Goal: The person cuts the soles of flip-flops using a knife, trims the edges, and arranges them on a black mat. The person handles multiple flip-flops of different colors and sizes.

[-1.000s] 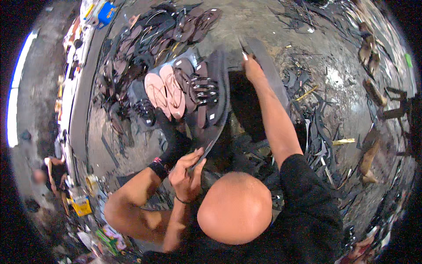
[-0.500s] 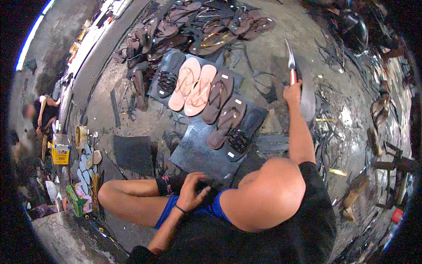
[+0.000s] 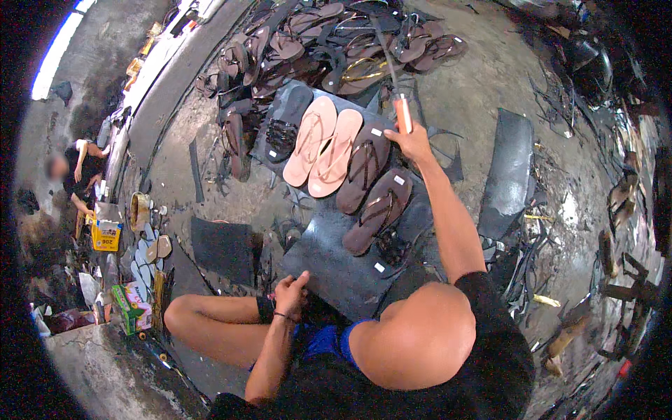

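My right hand (image 3: 411, 142) is closed around the orange handle of a knife (image 3: 403, 114), whose long thin blade points away toward a pile of sandals. Just left of that hand, a row of sandals lies on dark rubber sheets (image 3: 329, 262): a pink pair (image 3: 310, 140), a brown pair (image 3: 378, 213), and a black-strapped sandal (image 3: 283, 133) at the left end. Another black-strapped one (image 3: 393, 248) at the right end is partly hidden. My left hand (image 3: 288, 297) rests by my lap near the sheet's near corner, fingers curled and thumb stretched out; what it holds, if anything, is hidden.
Heaped dark sandals (image 3: 343, 49) lie at the far side. A loose black rubber sheet (image 3: 505, 171) lies right of my arm, with offcut strips around it. Another square sheet (image 3: 222, 250) lies left. Beyond a yellow box (image 3: 106, 234), another person (image 3: 85, 164) sits at the left.
My right hand has swung left with the knife, toward the sandals. The rubber sheet blurred beside that forearm now lies apart from it. My left hand's fingers have curled in.
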The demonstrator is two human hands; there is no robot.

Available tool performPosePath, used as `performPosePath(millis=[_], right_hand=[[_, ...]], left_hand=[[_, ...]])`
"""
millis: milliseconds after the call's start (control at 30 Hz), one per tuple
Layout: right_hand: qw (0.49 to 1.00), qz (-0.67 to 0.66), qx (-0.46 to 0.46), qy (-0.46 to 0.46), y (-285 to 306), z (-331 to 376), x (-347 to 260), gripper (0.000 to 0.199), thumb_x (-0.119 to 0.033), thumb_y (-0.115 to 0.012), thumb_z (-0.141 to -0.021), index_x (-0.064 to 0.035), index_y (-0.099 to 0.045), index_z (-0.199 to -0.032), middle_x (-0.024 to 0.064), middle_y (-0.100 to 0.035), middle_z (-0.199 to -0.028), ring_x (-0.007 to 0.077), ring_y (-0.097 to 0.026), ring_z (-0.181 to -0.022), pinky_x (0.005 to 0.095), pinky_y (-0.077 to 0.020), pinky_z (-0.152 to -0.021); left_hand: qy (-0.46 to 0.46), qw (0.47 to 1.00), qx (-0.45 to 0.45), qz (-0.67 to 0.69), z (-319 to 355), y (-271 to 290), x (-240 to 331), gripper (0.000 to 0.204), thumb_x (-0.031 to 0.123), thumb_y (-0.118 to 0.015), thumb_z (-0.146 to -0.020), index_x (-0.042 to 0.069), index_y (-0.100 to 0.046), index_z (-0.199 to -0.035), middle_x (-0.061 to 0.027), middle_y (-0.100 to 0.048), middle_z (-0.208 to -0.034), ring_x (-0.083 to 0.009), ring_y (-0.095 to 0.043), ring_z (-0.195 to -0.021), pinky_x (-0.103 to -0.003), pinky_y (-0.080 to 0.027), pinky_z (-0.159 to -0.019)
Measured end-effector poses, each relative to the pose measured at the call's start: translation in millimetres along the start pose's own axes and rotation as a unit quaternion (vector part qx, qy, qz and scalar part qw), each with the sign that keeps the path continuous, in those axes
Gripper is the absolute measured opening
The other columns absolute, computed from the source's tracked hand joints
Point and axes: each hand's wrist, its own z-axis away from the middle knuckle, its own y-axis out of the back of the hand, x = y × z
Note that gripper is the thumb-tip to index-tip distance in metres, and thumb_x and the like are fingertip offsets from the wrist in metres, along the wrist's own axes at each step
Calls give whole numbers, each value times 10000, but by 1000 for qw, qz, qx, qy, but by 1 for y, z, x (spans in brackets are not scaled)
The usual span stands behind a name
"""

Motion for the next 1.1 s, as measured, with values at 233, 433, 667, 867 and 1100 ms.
performPosePath(millis=[233,433,667,867,1100], right_hand=[[950,-158,242,114,103,83,-64,432,-239,-869,-773,-28,-621,-1057,24,-642,-953,149,-593,-858,313,-488,-776],[891,140,432,22,290,78,-27,417,-375,-734,-908,31,-648,-946,61,-609,-750,144,-590,-711,330,-460,-635],[891,-244,383,-2,230,248,-20,422,-468,-516,-1013,-59,-515,-1119,49,-564,-766,118,-551,-605,273,-442,-489],[933,-215,229,-176,117,341,-11,226,-188,-498,-1038,-67,-475,-1226,51,-587,-822,136,-571,-565,292,-502,-489],[979,-26,94,-178,107,366,3,407,-234,-558,-999,-14,-439,-1320,244,-683,-992,357,-705,-902,416,-548,-771]], left_hand=[[-268,959,13,94,1,-13,6,163,166,-702,-949,115,-556,-894,76,-479,-757,-21,-410,-653,-211,-347,-530],[-361,920,-94,119,-27,-114,151,319,254,-715,-945,39,-601,-1152,18,-572,-959,-58,-533,-874,-240,-448,-716],[-65,910,-405,-60,-8,-189,43,406,372,-671,-965,-8,-614,-1098,-89,-673,-899,-187,-665,-783,-353,-567,-668],[-54,910,-272,308,-43,-284,14,404,391,-711,-927,56,-624,-1135,-76,-655,-932,-169,-630,-764,-317,-557,-749],[-59,927,-298,219,4,-297,109,510,496,-680,-898,113,-576,-1219,-57,-624,-916,-154,-579,-704,-314,-491,-534]])
